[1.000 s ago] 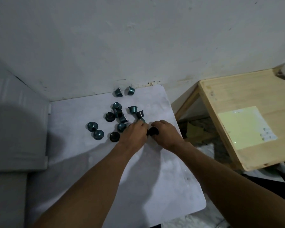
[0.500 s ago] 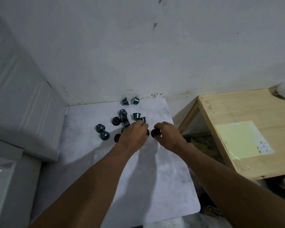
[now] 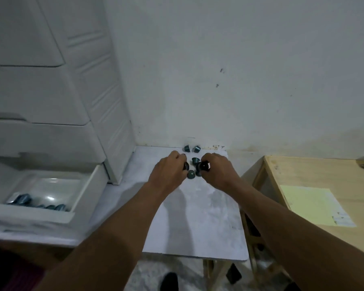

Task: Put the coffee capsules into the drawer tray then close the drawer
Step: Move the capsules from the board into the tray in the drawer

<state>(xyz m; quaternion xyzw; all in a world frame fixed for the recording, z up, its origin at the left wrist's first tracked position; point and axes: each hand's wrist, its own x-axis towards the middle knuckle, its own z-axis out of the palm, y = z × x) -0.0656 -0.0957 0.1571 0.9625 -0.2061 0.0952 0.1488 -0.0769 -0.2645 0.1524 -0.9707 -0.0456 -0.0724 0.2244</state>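
- Two hands over the coffee capsules at the back of the white worktop (image 3: 198,217), each with one in hold.
- Left hand (image 3: 168,173): fingers (image 3: 178,157) curled in, pinching a dark capsule (image 3: 185,166) at the tips.
- Right hand (image 3: 218,172): curled the same way round a second dark capsule (image 3: 204,166), thumb underneath.
- Loose capsules on the worktop: a pair by the wall (image 3: 186,148), one just behind the hands (image 3: 195,160), one between the hands (image 3: 191,174). Cannot tell whether more lie hidden under the palms.
- Drawer tray (image 3: 90,185) pulled open well off to the left, at the foot of the white drawer unit (image 3: 51,91), with a row of stored capsules (image 3: 21,199) along its near edge.
- Step in hand, by the look of it: lifting this pair for the carry to the tray.
- Pinch on the tapered wall just under the rim. Keep the squeeze light, since such thin shells probably dent.
- Lift straight up before swinging left, to avoid knocking the capsule lying between the hands.
- Clear the tray's side wall, then lower inside and let go close to the floor of the tray, so nothing bounces out.
- Leave closing the drawer until the worktop holds no more capsules.
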